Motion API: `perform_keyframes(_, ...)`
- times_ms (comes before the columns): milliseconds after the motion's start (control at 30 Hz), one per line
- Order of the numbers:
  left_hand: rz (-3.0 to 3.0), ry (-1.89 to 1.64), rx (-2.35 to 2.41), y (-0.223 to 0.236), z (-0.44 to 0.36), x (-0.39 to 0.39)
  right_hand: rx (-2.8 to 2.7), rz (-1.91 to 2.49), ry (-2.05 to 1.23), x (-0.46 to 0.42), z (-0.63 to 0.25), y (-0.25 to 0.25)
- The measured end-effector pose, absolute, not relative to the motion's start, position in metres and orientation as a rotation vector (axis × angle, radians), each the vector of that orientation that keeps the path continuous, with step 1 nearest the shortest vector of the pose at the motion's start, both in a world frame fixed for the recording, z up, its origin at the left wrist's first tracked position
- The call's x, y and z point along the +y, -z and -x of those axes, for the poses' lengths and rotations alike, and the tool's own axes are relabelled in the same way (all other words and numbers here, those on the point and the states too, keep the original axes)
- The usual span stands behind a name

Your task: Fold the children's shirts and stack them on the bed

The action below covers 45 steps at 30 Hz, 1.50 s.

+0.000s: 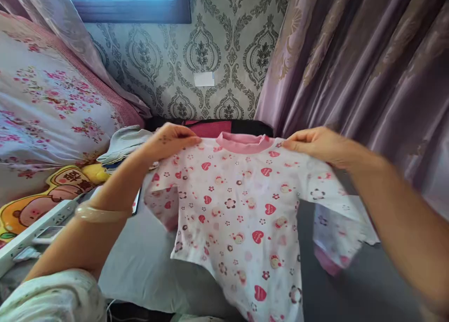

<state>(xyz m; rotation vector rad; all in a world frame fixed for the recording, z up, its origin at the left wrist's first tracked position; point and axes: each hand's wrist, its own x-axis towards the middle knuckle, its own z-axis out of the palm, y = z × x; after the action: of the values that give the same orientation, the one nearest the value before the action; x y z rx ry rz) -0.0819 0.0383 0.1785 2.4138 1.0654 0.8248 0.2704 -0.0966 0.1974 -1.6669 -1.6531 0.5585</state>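
- Shirt (231, 205), white with red hearts, flowers and small figures, hangs spread in front of you, above a grey surface (133, 256).
- Your left grip (173, 137) is clamped on one shoulder seam area, thumb and fingers pinched together on the cloth.
- Your right grip (317, 144) is pinched on the opposite shoulder, with the pink neckband (243, 144) between your two hands.
- Matching height at both shoulders should serve you well; a light, even outward pull would likely flatten the chest without stretching the neckband.
- The hem slants, its left corner higher and its right side running out of view, so a gentle shake may help it hang straight.
- Both sleeves droop and bend; watch that neither gets trapped beneath the body.
- Folded clothes (124, 144) lie beyond your left forearm.
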Motion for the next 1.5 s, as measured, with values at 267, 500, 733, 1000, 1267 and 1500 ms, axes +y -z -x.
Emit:
perform_keyframes(267, -2.607, -0.42, 1.3, -0.045, 0.027, 0.103, -1.865, 1.934, -0.217, -0.03, -0.296, -0.055)
perform_keyframes(500, -2.611, -0.357, 1.466, 0.007, 0.007, 0.115, -1.953, 2.211, -0.027, -0.012, -0.293, -0.006)
perform_keyframes(733, -2.745, -0.256, 1.508, 0.018, 0.007, 0.136, -2.068, 2.293, 0.016, 0.018, -0.294, 0.01)
perform_keyframes(1000, -2.791, -0.206, 1.47, 0.026, 0.004, 0.169, -2.16, 2.317, 0.016, 0.056, -0.299, 0.018)
perform_keyframes(1267, -2.717, -0.245, 1.518, 0.025, -0.012, 0.198, -2.101, 2.323, 0.013, 0.087, -0.311, 0.022)
perform_keyframes(1500, -2.7, -0.191, 1.692, 0.029, -0.023, 0.196, -1.934, 2.363, 0.171, 0.085, -0.294, 0.03)
